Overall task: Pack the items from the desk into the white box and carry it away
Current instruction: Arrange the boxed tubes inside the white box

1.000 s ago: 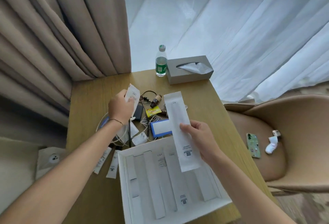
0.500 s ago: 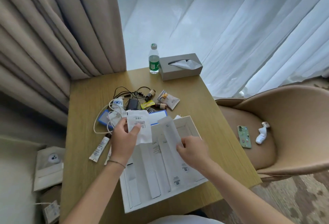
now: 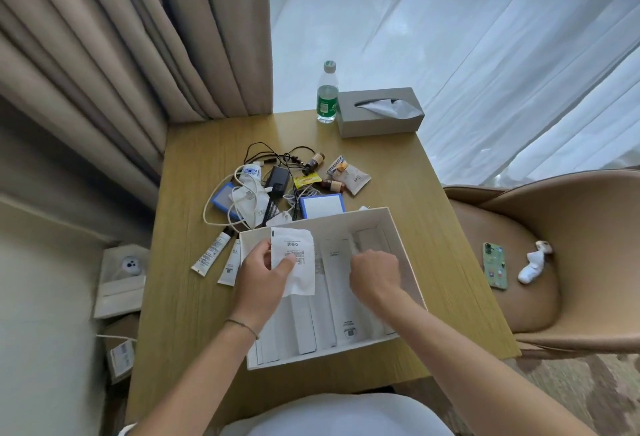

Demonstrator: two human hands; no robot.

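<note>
The white box [image 3: 407, 252] lies open on the wooden desk [image 3: 194, 300], with several long white packets lined up inside. My left hand [image 3: 259, 278] holds a flat white printed pouch [image 3: 294, 261] over the box's left half. My right hand [image 3: 375, 274] is down inside the box, fingers curled on the top end of a long white packet [image 3: 356, 248]; that grip is blurred. Behind the box lie a white-and-blue case [image 3: 321, 206], cables with a black charger [image 3: 277, 177], small brown bottles, snack packets [image 3: 349, 176] and two white tubes [image 3: 212, 254].
A water bottle [image 3: 327, 94] and a grey tissue box [image 3: 380, 112] stand at the desk's far edge. A tan chair [image 3: 568, 228] on the right holds a green phone [image 3: 495, 269] and a white sock. Curtains hang left; bags sit on the floor at the left.
My right hand has lowered the long packet from above the desk into the box. My left hand brought the pouch from the pile back over the box. The view has tilted further down.
</note>
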